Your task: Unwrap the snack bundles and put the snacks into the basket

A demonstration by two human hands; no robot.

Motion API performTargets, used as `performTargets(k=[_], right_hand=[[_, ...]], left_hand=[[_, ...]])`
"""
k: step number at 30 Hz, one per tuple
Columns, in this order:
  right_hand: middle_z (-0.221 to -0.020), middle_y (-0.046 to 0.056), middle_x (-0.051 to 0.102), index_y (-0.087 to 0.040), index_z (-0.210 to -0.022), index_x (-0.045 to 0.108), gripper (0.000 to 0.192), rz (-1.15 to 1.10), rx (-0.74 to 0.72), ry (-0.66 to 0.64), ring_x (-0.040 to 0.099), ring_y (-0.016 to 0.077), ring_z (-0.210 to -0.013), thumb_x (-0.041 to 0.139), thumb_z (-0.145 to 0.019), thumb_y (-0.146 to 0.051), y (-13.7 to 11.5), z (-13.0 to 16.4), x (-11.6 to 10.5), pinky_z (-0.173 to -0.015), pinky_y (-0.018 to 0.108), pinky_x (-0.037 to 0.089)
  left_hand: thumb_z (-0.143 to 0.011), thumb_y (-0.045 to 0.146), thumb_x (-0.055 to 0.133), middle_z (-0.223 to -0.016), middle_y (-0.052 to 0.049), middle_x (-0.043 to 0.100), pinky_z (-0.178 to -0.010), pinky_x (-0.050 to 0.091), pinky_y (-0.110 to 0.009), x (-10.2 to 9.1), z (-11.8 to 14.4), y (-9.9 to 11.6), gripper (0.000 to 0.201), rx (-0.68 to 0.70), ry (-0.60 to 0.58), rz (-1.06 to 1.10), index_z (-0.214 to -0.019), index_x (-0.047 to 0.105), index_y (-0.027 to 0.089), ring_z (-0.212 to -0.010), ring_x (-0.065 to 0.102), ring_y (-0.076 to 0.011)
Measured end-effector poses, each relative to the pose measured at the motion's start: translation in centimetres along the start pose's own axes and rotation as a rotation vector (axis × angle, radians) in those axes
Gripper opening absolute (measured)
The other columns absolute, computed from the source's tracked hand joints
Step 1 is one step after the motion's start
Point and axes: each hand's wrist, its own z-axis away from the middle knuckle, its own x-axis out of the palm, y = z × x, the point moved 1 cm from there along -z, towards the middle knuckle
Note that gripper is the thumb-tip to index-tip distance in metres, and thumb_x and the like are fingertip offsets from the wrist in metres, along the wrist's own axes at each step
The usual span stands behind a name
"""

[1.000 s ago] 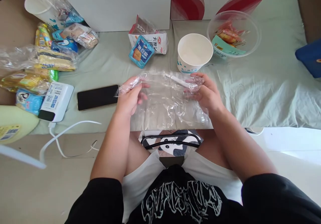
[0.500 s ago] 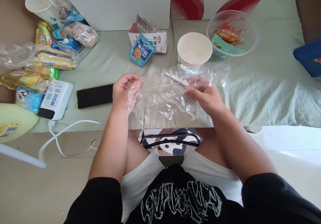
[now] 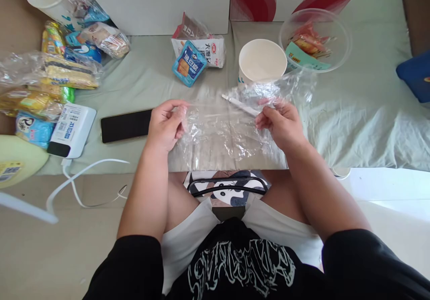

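Observation:
A clear plastic bag (image 3: 221, 134) is stretched between my two hands above the cloth. My left hand (image 3: 167, 125) pinches its left side, fingers closed. On the other side, my right hand (image 3: 280, 123) is closed on the bag too. A thin white stick-like tool (image 3: 240, 105) points up and left from the right fingers; whether it lies under the film or in the hand I cannot tell. Beyond the bag stands a white paper bowl (image 3: 262, 60), its lower part behind raised film. A blue snack packet (image 3: 189, 63) rests against a white and red packet (image 3: 215, 51).
A black phone (image 3: 126, 126) lies by my left forearm. Left of it sit a white power bank (image 3: 72, 130) with a cable and several wrapped snacks (image 3: 72, 69). A clear plastic tub (image 3: 342, 45) holds packets at the back right. Large cartons (image 3: 161, 4) stand behind.
My right hand has shifted slightly right and its fingers have curled in more. The bag is pulled flatter between the hands, and its far right part has risen in front of the bowl.

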Motion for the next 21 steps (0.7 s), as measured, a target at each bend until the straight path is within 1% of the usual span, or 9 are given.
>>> performTargets(k=[2, 5, 8, 11, 13, 16, 18, 19, 21], right_hand=[[-0.065, -0.004, 0.065, -0.027, -0.101, 0.066, 0.038, -0.025, -0.034, 0.021, 0.06, 0.0105, -0.05, 0.079, -0.078, -0.053, 0.0, -0.1, -0.2, -0.049, 0.025, 0.051], [-0.089, -0.003, 0.072, -0.03, -0.101, 0.065, 0.036, -0.079, -0.066, 0.002, 0.063, 0.0096, -0.057, 0.081, -0.076, -0.05, 0.0, -0.1, -0.3, -0.05, 0.025, 0.051], [-0.113, -0.001, 0.07, -0.025, -0.082, 0.063, 0.032, -0.163, -0.093, -0.01, 0.063, 0.0083, -0.061, 0.085, -0.069, -0.044, -0.3, -0.1, -0.4, -0.049, 0.026, 0.049], [-0.116, 0.0, 0.067, -0.021, -0.065, 0.053, 0.04, -0.215, -0.104, -0.014, 0.058, 0.0059, -0.055, 0.088, -0.063, -0.038, -0.5, -0.2, -0.7, -0.047, 0.027, 0.047], [-0.115, 0.001, 0.067, -0.019, -0.061, 0.048, 0.045, -0.209, -0.134, -0.008, 0.058, 0.0069, -0.057, 0.09, -0.062, -0.038, -0.5, -0.5, -1.1, -0.05, 0.028, 0.047], [-0.111, 0.004, 0.067, -0.02, -0.064, 0.049, 0.046, -0.169, -0.165, -0.006, 0.064, 0.0142, -0.069, 0.082, -0.072, -0.052, -0.2, -0.9, -1.7, -0.058, 0.033, 0.051], [-0.106, 0.006, 0.066, -0.021, -0.065, 0.051, 0.049, -0.14, -0.121, -0.015, 0.065, 0.0163, -0.072, 0.07, -0.081, -0.063, 0.0, -1.1, -1.7, -0.061, 0.034, 0.053], [-0.104, 0.006, 0.066, -0.021, -0.065, 0.052, 0.049, -0.118, -0.091, -0.01, 0.064, 0.0153, -0.071, 0.068, -0.083, -0.063, -0.1, -1.1, -1.7, -0.061, 0.033, 0.053], [-0.101, 0.004, 0.066, -0.021, -0.07, 0.055, 0.038, -0.053, -0.038, 0.005, 0.059, 0.0107, -0.067, 0.075, -0.078, -0.052, -0.3, -0.8, -1.5, -0.059, 0.028, 0.051]], left_hand=[[-0.082, 0.04, 0.082, -0.046, 0.008, 0.046, -0.035, 0.025, -0.023, 0.1, -0.2, 0.4, 0.018, 0.013, 0.039, 0.075, -0.085, 0.071, 0.026, -0.033, 0.036, -0.0069], [-0.083, 0.027, 0.076, -0.046, 0.008, 0.045, -0.037, 0.028, -0.022, 0.4, -0.3, 1.1, 0.009, 0.018, 0.07, 0.207, -0.081, 0.067, 0.027, -0.036, 0.038, -0.0086], [-0.086, 0.017, 0.067, -0.045, 0.007, 0.042, -0.038, 0.03, -0.022, 0.8, -0.2, 1.8, 0.021, -0.022, 0.094, 0.316, -0.068, 0.058, 0.023, -0.037, 0.037, -0.0085], [-0.091, 0.014, 0.052, -0.046, 0.003, 0.043, -0.039, 0.034, -0.022, 1.0, -0.2, 2.0, 0.035, -0.054, 0.1, 0.362, -0.057, 0.05, 0.02, -0.037, 0.037, -0.0088], [-0.093, 0.017, 0.048, -0.047, 0.001, 0.046, -0.041, 0.038, -0.022, 1.0, -0.3, 1.8, 0.038, -0.064, 0.079, 0.361, -0.055, 0.051, 0.02, -0.04, 0.042, -0.0097], [-0.088, 0.027, 0.06, -0.051, 0.002, 0.049, -0.048, 0.046, -0.02, 0.8, -0.6, 1.2, 0.033, -0.034, 0.06, 0.322, -0.057, 0.05, 0.02, -0.048, 0.051, -0.0093], [-0.076, 0.027, 0.074, -0.056, 0.004, 0.051, -0.051, 0.051, -0.019, 0.6, -0.6, 0.9, 0.028, -0.015, 0.057, 0.269, -0.061, 0.052, 0.02, -0.054, 0.058, -0.0095], [-0.069, 0.025, 0.079, -0.06, 0.005, 0.053, -0.051, 0.052, -0.019, 0.5, -0.6, 0.8, 0.026, -0.027, 0.048, 0.235, -0.065, 0.054, 0.02, -0.058, 0.062, -0.0102], [-0.058, 0.02, 0.084, -0.072, 0.005, 0.061, -0.046, 0.049, -0.018, 0.2, -0.5, 0.7, 0.031, -0.077, 0.023, 0.158, -0.075, 0.059, 0.021, -0.061, 0.066, -0.0113]])
